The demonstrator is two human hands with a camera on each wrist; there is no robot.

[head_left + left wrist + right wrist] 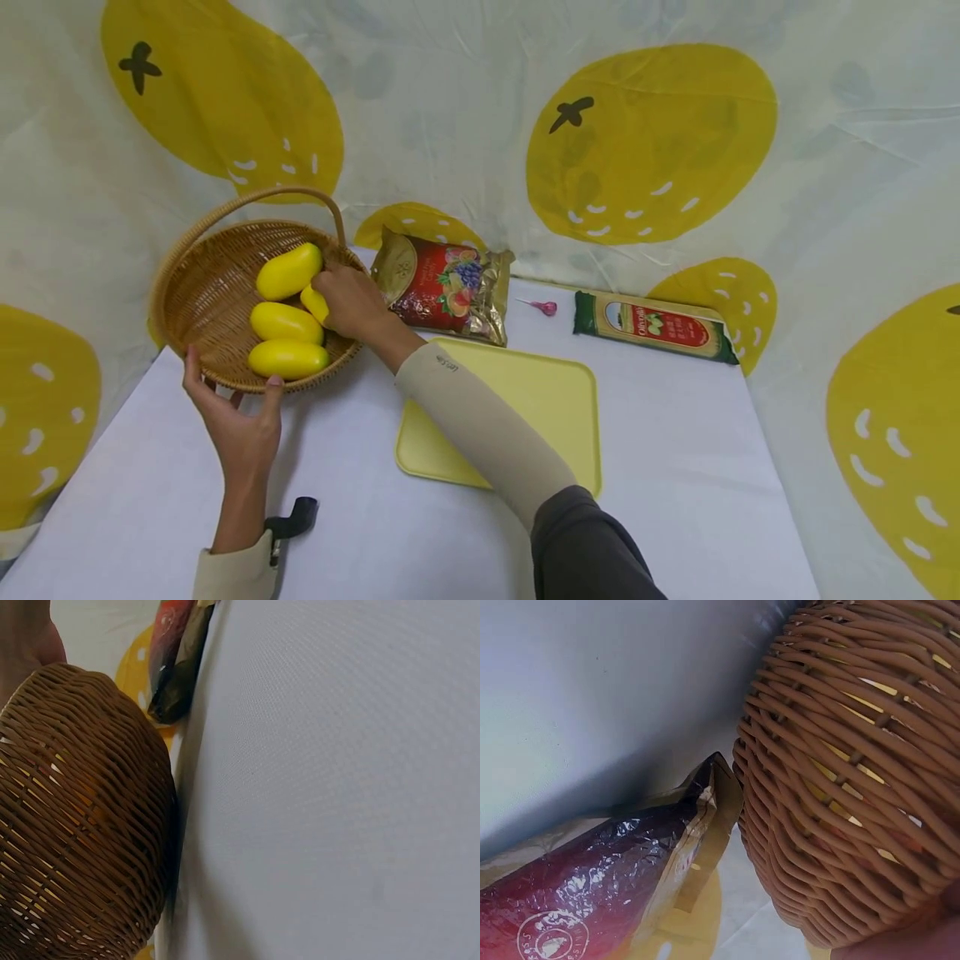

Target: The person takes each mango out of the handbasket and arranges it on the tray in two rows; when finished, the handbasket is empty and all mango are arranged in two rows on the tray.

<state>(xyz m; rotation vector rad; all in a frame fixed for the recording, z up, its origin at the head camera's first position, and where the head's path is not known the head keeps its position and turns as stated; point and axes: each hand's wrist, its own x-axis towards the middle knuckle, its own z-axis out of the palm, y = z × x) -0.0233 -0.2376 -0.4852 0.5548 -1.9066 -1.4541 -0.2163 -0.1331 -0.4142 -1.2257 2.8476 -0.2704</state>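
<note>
A wicker basket with an arched handle stands at the left of the table, several yellow mango-like fruits inside it. My left hand holds the basket's near rim, thumb near the lowest fruit. My right hand reaches over the basket's right side and grips a yellow fruit, largely covered by the hand; its fingertips are hidden. In the left wrist view the basket's woven side fills the left. The right wrist view shows the weave close up, with fruit yellow through its gaps.
A red and gold fruit-print bag lies right of the basket. Under my right forearm is a yellow tray. Farther right are a small pink item and a green-ended packet, near the fruit-patterned curtain.
</note>
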